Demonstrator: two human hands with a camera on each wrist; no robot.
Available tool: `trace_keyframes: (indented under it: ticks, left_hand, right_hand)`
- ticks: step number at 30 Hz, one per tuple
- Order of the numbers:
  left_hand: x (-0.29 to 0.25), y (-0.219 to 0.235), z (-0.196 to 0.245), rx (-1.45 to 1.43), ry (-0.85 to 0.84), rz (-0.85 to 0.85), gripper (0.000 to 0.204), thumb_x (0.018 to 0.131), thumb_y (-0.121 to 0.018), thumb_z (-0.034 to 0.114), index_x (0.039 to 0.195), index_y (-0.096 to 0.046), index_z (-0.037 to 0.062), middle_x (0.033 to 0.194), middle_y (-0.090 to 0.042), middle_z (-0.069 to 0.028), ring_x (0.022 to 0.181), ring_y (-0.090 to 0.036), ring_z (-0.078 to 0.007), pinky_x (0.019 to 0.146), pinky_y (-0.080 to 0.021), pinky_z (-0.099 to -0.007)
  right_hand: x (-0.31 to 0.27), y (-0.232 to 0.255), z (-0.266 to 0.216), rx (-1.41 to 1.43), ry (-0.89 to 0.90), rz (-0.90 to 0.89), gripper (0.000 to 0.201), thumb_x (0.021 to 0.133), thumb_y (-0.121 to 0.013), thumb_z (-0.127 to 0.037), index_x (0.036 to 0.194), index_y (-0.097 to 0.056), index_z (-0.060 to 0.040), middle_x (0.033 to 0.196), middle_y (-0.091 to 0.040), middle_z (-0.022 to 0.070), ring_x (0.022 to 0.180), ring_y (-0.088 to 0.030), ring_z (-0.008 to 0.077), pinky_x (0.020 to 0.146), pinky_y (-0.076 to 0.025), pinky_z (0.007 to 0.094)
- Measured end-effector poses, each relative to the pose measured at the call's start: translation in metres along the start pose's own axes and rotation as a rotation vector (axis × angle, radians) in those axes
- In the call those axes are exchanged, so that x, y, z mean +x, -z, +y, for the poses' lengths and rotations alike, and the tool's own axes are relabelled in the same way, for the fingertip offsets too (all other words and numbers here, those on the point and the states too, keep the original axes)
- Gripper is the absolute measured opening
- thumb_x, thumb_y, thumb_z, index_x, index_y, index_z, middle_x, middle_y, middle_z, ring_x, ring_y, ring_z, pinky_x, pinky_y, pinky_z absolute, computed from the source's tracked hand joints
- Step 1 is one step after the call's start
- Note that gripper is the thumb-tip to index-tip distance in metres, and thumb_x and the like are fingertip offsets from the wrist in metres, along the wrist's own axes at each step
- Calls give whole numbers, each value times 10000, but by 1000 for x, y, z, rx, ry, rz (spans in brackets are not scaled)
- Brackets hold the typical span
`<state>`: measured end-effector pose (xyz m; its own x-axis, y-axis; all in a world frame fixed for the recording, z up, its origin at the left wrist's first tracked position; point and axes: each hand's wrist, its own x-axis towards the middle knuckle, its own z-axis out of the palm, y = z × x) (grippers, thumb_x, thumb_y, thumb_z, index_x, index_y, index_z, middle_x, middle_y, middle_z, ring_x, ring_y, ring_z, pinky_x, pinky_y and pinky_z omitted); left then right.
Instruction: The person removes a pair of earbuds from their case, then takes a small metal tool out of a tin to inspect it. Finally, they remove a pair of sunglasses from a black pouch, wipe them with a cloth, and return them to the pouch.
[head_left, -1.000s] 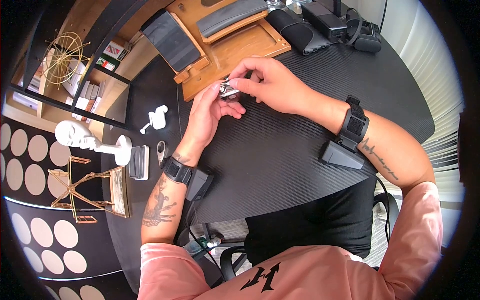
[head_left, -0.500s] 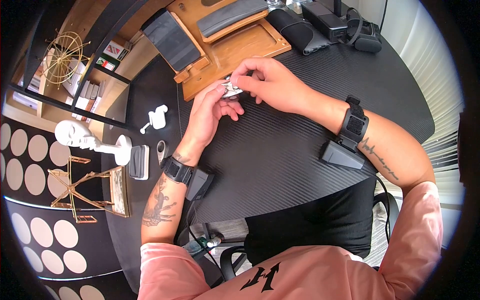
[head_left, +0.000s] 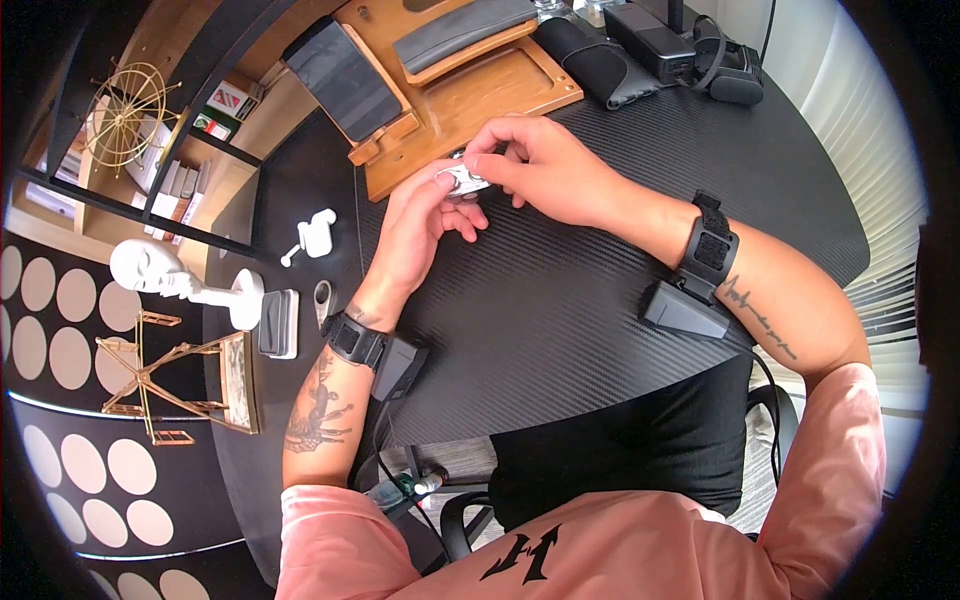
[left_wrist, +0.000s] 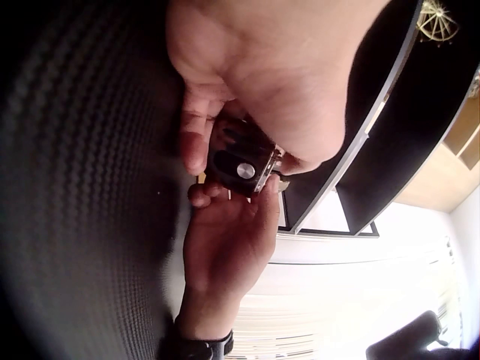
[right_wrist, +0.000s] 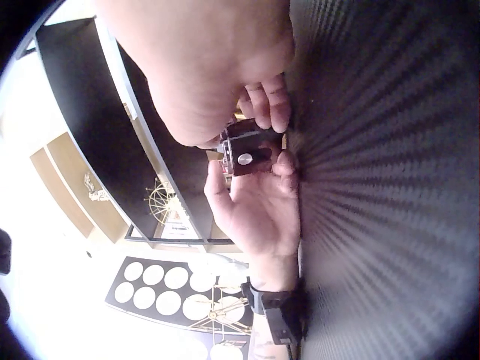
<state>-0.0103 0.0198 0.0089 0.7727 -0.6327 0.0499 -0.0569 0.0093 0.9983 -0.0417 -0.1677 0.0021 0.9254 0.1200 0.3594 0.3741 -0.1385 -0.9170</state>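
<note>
Both hands meet over the black table near the wooden tray's front edge. Between them is a small silver and dark metal device, with a round silver button showing on its dark body. My left hand holds it from below with curled fingers and thumb. My right hand pinches its top from the right with thumb and forefinger. Most of the device is hidden by the fingers.
A wooden tray with dark pads lies just beyond the hands. White earbuds, a white bust, a small dark case and a gold frame sit at the left. Black pouches and gear stand at the back.
The device has turned slightly between the fingers and the right thumb has shifted along its top. Arms and everything on the table stay where they were.
</note>
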Motion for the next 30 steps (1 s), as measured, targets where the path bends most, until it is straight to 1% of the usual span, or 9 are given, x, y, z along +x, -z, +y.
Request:
trace_keyframes:
  ticks: [4, 7, 9, 16, 19, 21, 25, 28, 30]
  left_hand:
    - [0, 0, -1, 11, 3, -7, 418, 973, -397, 326, 1134, -529, -36, 912, -594, -97, 726, -604, -184, 599, -482, -264]
    - [0, 2, -3, -88, -23, -14, 423, 972, -395, 332, 1134, -530, -35, 916, -593, -95, 722, -603, -186, 598, -482, -263]
    - [1, 0, -1, 16, -2, 8, 431, 973, -390, 344, 1127, -533, -32, 917, -594, -95, 718, -603, -189, 598, -482, -263]
    - [1, 2, -3, -46, -10, -2, 441, 975, -381, 355, 1120, -537, -31, 908, -596, -97, 722, -605, -192, 596, -484, -267]
    - [1, 1, -2, 37, -3, 5, 432, 974, -390, 347, 1127, -531, -32, 910, -595, -97, 727, -606, -192, 595, -486, -268]
    - [0, 4, -3, -121, -5, -30, 359, 980, -399, 275, 1109, -534, -32, 951, -593, -105, 740, -610, -175, 611, -495, -261]
    - [0, 1, -1, -29, -6, -17, 347, 979, -415, 261, 1119, -532, -34, 952, -595, -105, 741, -611, -174, 611, -494, -261]
    - [1, 2, -1, -39, -3, -22, 333, 976, -432, 250, 1120, -530, -34, 958, -592, -106, 739, -611, -175, 610, -494, -261]
    - [1, 4, -2, -136, -12, -59, 325, 975, -435, 244, 1115, -528, -35, 962, -590, -107, 737, -611, -174, 608, -494, -261]
  right_hand:
    - [-1, 0, -1, 97, -92, -22, 243, 872, -620, -243, 893, -662, -4, 778, -671, 79, 625, -581, 123, 592, -465, 284]
    - [0, 0, 1, -20, 4, 1, 243, 871, -620, -246, 893, -661, -8, 764, -666, 71, 625, -576, 115, 589, -464, 285]
    - [1, 2, 0, -12, -66, -77, 212, 924, -579, -204, 1010, -622, -16, 833, -617, 4, 649, -526, 40, 543, -458, 211]
    - [-1, 2, -2, -60, -24, -79, 209, 921, -584, -207, 1001, -622, -17, 841, -621, 4, 649, -524, 38, 542, -460, 212]
    - [-1, 1, 0, 53, -63, -64, 199, 921, -581, -201, 995, -621, -20, 830, -616, -1, 650, -524, 37, 537, -457, 211]
    - [-2, 3, -5, -38, -56, -78, 196, 921, -580, -201, 991, -622, -23, 827, -616, -3, 655, -527, 38, 533, -451, 210]
    - [0, 2, 0, -27, -43, -68, 195, 918, -583, -200, 990, -623, -22, 828, -620, -1, 655, -531, 39, 534, -452, 209]
    - [0, 2, -1, 34, -95, -79, 195, 916, -586, -196, 994, -623, -21, 830, -623, -1, 651, -532, 37, 539, -461, 212]
    - [-2, 2, -3, -68, -7, -69, 197, 915, -589, -195, 996, -623, -18, 827, -624, -3, 644, -530, 35, 539, -466, 216]
